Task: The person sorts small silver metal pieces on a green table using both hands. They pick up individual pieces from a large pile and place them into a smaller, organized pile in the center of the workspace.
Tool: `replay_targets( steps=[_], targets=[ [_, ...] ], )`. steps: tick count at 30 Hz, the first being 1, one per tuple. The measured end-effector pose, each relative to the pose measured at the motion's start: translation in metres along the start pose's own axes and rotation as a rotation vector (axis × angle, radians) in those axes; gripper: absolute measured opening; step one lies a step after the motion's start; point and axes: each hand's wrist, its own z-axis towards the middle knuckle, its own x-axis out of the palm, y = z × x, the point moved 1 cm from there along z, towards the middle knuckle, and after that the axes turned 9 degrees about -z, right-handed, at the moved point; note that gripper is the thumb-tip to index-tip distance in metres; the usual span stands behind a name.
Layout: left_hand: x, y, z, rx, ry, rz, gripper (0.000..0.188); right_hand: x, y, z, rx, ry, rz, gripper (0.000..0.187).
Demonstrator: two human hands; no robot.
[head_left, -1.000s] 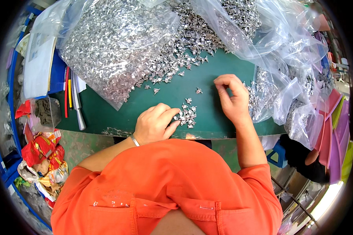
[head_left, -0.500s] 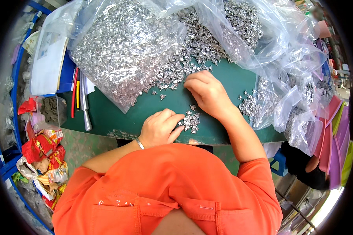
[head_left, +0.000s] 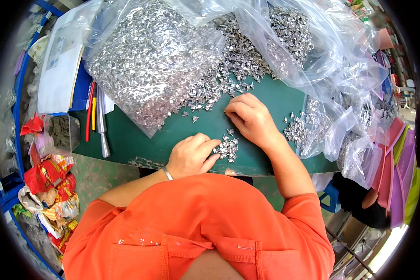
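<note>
Because small silvery winged metal pieces [head_left: 228,150] could scatter | left hand [head_left: 189,155], thumb parted, likely corrals them | right hand [head_left: 253,119] curled, grip unclear

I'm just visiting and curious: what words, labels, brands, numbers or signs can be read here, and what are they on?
None can be read with confidence.
Paper, upper left: faint print, too small to read.
Red wrappers, left: colourful and crumpled, too blurred to read.
Shirt: small white marks above a pocket, no letters I can make out.
Metal pieces: no writing visible.
</note>
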Motion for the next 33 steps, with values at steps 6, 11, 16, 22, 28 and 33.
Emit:
replay_targets(
  steps=[6, 11, 16, 22, 28, 33],
  targets=[
    [-0.002, -0.002, 0.0, -0.014, 0.01, 0.019, 0.031, -0.013, -0.006, -0.009, 0.058, 0.012, 0.133, 0.013],
    [0.0, 0.0, -0.001, -0.014, 0.011, 0.017, 0.031, -0.013, -0.002, -0.006, 0.15, -0.054, 0.043, 0.013],
    [0.0, -0.001, -0.001, -0.004, 0.003, 0.013, 0.031, -0.016, 0.003, -0.014, 0.097, 0.252, 0.224, 0.017],
    [-0.002, -0.002, 0.002, -0.011, 0.02, 0.043, 0.031, -0.008, 0.001, 0.016, 0.018, -0.132, -0.114, 0.024],
    [-0.001, -0.001, 0.0, -0.018, 0.026, 0.016, 0.033, -0.018, -0.017, -0.003, 0.137, -0.056, -0.048, 0.035],
    [-0.001, -0.001, 0.0, -0.018, 0.029, 0.024, 0.032, -0.032, -0.023, -0.018, 0.364, -0.01, 0.16, 0.035]
  ],
)
